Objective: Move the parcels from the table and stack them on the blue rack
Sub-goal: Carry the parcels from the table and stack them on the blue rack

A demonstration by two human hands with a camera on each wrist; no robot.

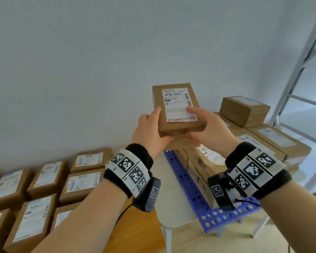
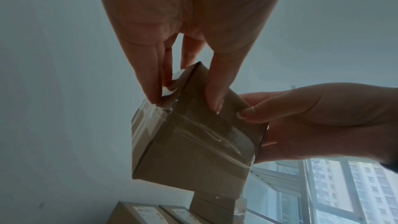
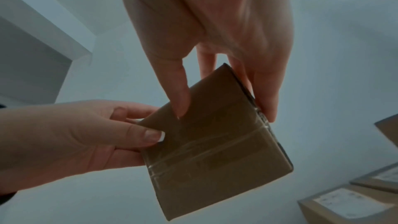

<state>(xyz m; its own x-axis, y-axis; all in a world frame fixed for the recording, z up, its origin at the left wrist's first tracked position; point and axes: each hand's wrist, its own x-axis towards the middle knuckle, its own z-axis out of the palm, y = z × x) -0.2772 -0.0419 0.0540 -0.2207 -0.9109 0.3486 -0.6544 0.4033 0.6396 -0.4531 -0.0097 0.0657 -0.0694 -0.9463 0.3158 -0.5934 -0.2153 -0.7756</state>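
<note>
A brown cardboard parcel (image 1: 175, 106) with a white shipping label is held up in the air between both hands, over the near end of the blue rack (image 1: 188, 181). My left hand (image 1: 151, 132) grips its near left corner, thumb on top and fingers underneath. My right hand (image 1: 206, 128) grips its near right side the same way. The left wrist view shows the taped underside of the parcel (image 2: 193, 142) pinched by my left hand (image 2: 183, 91). From the right wrist, the parcel (image 3: 215, 142) sits between the fingers of my right hand (image 3: 224, 105). Several parcels (image 1: 244, 110) are stacked on the rack.
Several labelled parcels (image 1: 46, 179) lie in rows on the wooden table (image 1: 135, 234) at lower left. A white stool (image 1: 175, 207) stands between table and rack. A grey metal frame (image 1: 299, 70) rises at the right. A plain wall fills the background.
</note>
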